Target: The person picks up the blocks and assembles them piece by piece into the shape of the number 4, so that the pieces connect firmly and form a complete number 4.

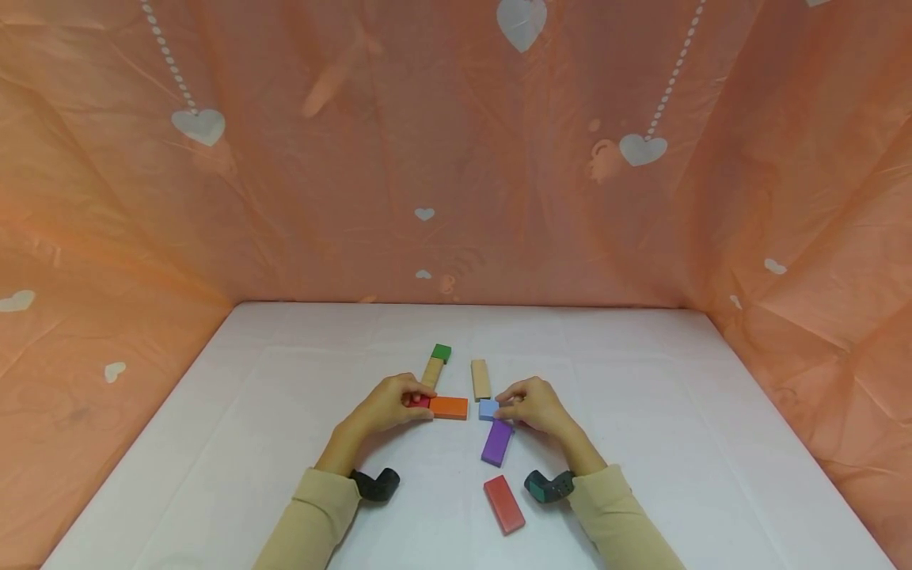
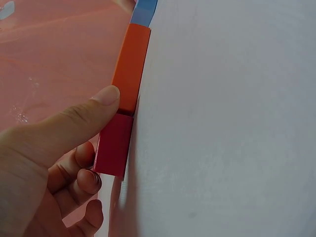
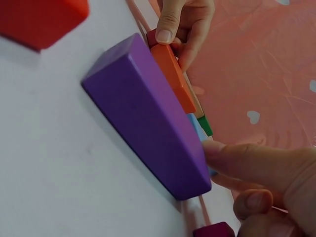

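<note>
My left hand [image 1: 392, 404] pinches the left end of a flat orange block [image 1: 450, 408] between thumb and fingers. Against that end lies a crimson block [image 2: 113, 145], partly covered by the hand in the head view. Across a narrow gap, my right hand [image 1: 537, 405] pinches a light blue block [image 1: 488, 409], its right part hidden by the fingers. A purple block [image 1: 497, 443] slants toward the front just below the blue one. Another crimson block [image 3: 215, 230] shows near the right fingers in the right wrist view.
Behind the left hand, a plain wooden block [image 1: 431, 372] leads to a green block [image 1: 442, 353]. A second wooden block [image 1: 480, 381] lies behind the blue one. Nearer the front is a red block [image 1: 504, 505]. Orange sheeting [image 1: 456, 158] surrounds the white table [image 1: 285, 340].
</note>
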`<state>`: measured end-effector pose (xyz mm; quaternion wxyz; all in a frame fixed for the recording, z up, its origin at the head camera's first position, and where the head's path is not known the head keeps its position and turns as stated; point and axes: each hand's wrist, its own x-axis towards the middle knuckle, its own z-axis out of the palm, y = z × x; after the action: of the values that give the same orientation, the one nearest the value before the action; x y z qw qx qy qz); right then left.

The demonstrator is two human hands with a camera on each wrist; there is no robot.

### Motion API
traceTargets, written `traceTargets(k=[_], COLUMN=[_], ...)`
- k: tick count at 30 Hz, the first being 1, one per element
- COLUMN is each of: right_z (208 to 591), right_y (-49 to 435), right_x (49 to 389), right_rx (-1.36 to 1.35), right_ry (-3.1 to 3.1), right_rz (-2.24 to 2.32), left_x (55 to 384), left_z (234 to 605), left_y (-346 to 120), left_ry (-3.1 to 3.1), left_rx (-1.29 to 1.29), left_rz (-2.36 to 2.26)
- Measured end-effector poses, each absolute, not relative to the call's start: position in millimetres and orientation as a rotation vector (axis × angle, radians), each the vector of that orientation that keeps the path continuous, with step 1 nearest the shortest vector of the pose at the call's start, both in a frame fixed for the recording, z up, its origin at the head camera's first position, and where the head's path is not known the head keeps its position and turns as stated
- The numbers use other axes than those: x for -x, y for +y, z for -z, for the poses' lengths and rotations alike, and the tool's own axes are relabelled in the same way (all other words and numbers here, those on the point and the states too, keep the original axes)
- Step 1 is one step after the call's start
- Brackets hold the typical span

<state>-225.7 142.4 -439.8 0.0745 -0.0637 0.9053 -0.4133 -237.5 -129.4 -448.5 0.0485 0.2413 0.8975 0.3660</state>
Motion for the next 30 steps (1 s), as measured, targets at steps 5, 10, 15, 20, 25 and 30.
traceTargets(k=[5,10,15,20,25,30], right_z=[439.7,439.2,438.2,436.9,436.3,436.6], right_y=[142.8,142.0,140.2,138.2,136.6,135.5], right_x=[224.5,224.2,223.6,222.6,221.0,220.1], right_rx=[0.291,0.312,0.304,0.275,0.260,0.260], right_ry=[2.745,2.745,2.757,2.753,2.751,2.758], right_rz=[1.254,1.260,1.251,1.250,1.251,1.234], left_x=[236.0,235.4,235.2,235.4,235.7,236.4], left_z=[446.5,445.7,445.4,445.6,446.4,447.5], left_y=[-128.9,-128.6,-128.4,-128.7,-128.6,-128.3], left_ry=[2.726,2.724,2.721,2.719,2.716,2.717], left_rx=[-0.759,-0.755,-0.749,-0.745,-0.721,-0.702], left_rz=[-1.142,-1.138,-1.140,-1.141,-1.142,-1.140])
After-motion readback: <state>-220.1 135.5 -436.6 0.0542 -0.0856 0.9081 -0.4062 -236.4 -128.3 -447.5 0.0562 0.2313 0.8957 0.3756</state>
